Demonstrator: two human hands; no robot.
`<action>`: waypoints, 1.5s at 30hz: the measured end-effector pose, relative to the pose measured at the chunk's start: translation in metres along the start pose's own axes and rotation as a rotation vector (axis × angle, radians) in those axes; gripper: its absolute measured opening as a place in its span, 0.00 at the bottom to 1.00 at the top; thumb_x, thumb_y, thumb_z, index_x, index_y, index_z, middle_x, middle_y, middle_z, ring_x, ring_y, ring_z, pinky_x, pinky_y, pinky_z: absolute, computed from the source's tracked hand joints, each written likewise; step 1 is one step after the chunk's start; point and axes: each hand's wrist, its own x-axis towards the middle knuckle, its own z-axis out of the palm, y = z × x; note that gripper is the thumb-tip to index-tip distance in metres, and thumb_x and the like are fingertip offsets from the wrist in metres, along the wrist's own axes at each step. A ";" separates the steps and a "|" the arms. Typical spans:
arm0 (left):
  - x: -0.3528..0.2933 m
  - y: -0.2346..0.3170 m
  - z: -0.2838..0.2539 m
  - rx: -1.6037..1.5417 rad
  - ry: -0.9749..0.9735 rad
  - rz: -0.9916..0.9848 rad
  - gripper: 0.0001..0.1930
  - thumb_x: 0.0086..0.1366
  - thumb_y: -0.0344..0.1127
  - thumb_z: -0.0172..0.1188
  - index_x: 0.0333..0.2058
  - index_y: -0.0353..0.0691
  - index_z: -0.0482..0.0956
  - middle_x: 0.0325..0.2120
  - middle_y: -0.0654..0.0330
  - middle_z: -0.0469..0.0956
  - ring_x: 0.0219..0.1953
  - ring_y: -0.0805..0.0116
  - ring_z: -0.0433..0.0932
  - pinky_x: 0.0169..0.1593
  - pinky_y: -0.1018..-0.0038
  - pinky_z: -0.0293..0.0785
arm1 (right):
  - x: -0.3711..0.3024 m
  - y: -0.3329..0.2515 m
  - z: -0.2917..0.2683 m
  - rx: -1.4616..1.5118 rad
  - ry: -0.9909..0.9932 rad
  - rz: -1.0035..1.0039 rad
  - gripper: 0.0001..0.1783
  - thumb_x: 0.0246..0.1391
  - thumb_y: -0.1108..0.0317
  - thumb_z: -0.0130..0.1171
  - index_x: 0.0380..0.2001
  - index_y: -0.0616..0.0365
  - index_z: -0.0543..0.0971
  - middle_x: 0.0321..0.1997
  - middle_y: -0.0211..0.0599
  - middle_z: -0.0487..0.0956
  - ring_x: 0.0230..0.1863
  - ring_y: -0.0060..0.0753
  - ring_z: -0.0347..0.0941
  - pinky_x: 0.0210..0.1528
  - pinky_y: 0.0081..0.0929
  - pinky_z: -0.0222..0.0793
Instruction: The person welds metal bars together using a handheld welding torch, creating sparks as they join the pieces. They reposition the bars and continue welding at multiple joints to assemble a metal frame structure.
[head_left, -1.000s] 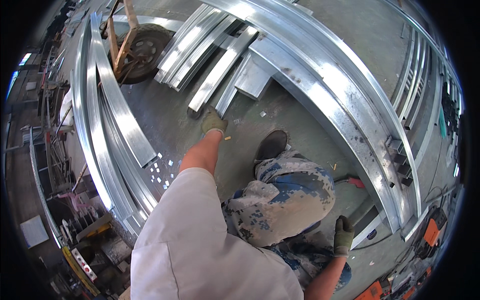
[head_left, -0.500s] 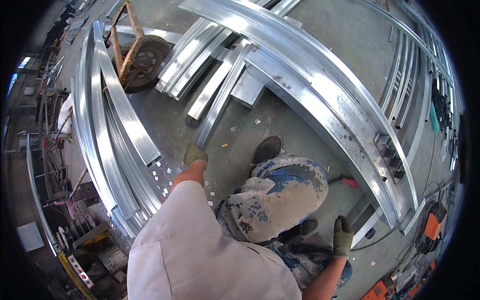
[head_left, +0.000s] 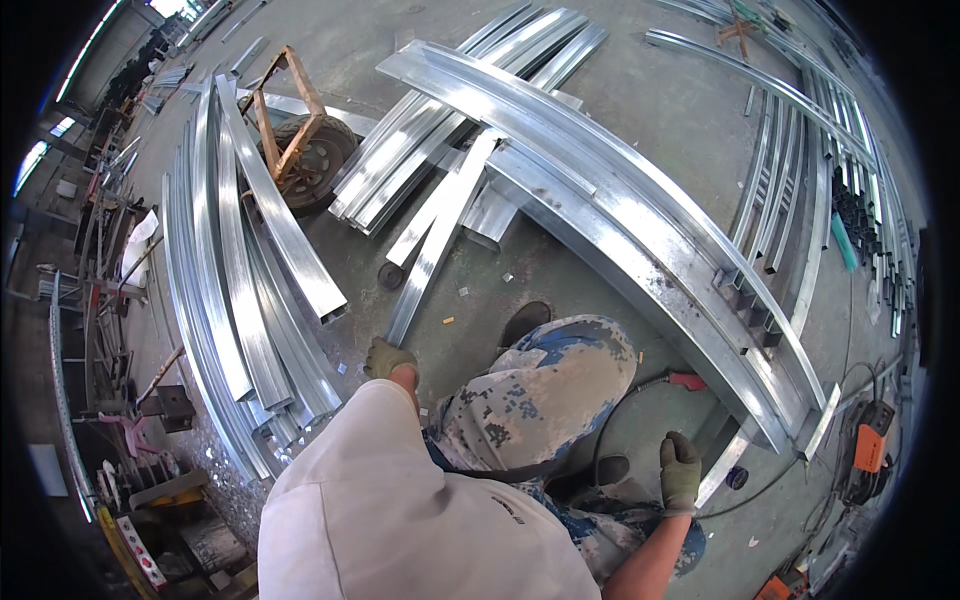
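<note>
My left hand [head_left: 390,357], in an olive work glove, is closed around the near end of a long silver metal tube [head_left: 440,255]. The tube slants up and away, its far end by the large beam assembly [head_left: 640,225]. Beside it on the left lies another silver tube [head_left: 422,222], partly covered by the held one. My right hand [head_left: 680,472], gloved alike, is closed beside my bent leg, with nothing visible in its fingers. A welding torch with a red handle [head_left: 686,381] lies on the floor between that hand and the beam.
Long metal profiles [head_left: 235,280] lie stacked on my left, near a wheel with a rusty frame [head_left: 318,160]. More profiles [head_left: 400,150] lie ahead under the beam's far end. An orange and black machine [head_left: 868,448] with cables stands at right. Small scraps dot the floor.
The view has tilted up, so the scene sits lower. My left hand has drawn the tube slightly toward me, and its upper face shows brighter and wider. My right hand is nearly still.
</note>
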 end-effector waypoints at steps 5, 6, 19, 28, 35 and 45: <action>-0.026 0.006 -0.032 -0.039 -0.052 -0.023 0.24 0.63 0.37 0.65 0.57 0.45 0.74 0.56 0.50 0.79 0.61 0.47 0.78 0.66 0.55 0.70 | -0.009 0.009 -0.009 -0.042 -0.001 -0.029 0.21 0.67 0.64 0.65 0.58 0.64 0.82 0.56 0.44 0.86 0.56 0.35 0.81 0.60 0.32 0.74; -0.029 0.004 -0.037 -0.051 -0.085 -0.023 0.26 0.63 0.38 0.64 0.59 0.44 0.74 0.58 0.47 0.78 0.63 0.45 0.77 0.67 0.55 0.71 | -0.008 0.009 -0.008 -0.033 -0.010 -0.034 0.21 0.66 0.64 0.65 0.58 0.64 0.82 0.56 0.44 0.86 0.56 0.35 0.81 0.60 0.32 0.74; -0.070 -0.024 -0.073 -0.175 -0.103 0.146 0.27 0.59 0.42 0.68 0.58 0.42 0.78 0.56 0.42 0.80 0.59 0.42 0.80 0.63 0.54 0.74 | -0.025 -0.034 0.009 -0.042 -0.110 -0.159 0.22 0.66 0.63 0.65 0.58 0.65 0.82 0.50 0.44 0.87 0.51 0.32 0.83 0.54 0.29 0.77; -0.100 0.004 -0.109 -0.506 -0.061 0.592 0.26 0.55 0.41 0.67 0.53 0.42 0.81 0.48 0.40 0.84 0.54 0.38 0.82 0.58 0.52 0.78 | -0.014 -0.028 0.022 -0.058 -0.126 -0.316 0.21 0.67 0.61 0.64 0.56 0.63 0.83 0.48 0.41 0.88 0.47 0.29 0.83 0.51 0.30 0.76; -0.215 0.089 -0.217 -0.740 -0.267 1.070 0.35 0.57 0.40 0.64 0.65 0.37 0.74 0.50 0.37 0.83 0.54 0.38 0.82 0.60 0.54 0.76 | -0.005 -0.007 -0.002 0.200 -0.132 -0.302 0.20 0.69 0.62 0.63 0.58 0.62 0.82 0.47 0.34 0.86 0.42 0.25 0.79 0.48 0.25 0.75; -0.307 0.113 -0.355 -0.812 -0.502 1.628 0.27 0.59 0.34 0.61 0.58 0.33 0.76 0.46 0.38 0.84 0.52 0.43 0.83 0.59 0.56 0.77 | -0.048 -0.044 -0.010 0.564 -0.215 -0.358 0.25 0.72 0.55 0.62 0.61 0.62 0.80 0.52 0.39 0.86 0.47 0.29 0.82 0.50 0.28 0.78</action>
